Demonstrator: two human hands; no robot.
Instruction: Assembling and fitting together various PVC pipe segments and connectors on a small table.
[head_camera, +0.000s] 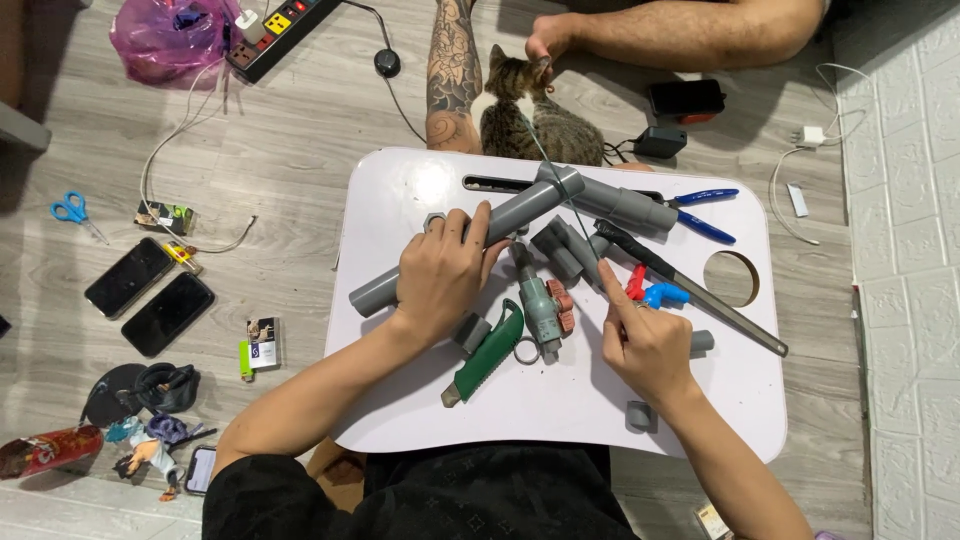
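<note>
A long grey plastic pipe (470, 240) lies diagonally, its far end up-right, gripped by the left hand (440, 275); the right hand (645, 345) pinches a thin wire (560, 190), forefinger extended.

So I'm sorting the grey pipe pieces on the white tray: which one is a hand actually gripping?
The long grey pipe lying diagonally across the tray's left half: the left hand wraps around its middle. The other grey pieces lie untouched.

Person seen from above, two bare forearms
Left hand (440, 275) and right hand (648, 345) ungloved; black patterned short-sleeved top
</note>
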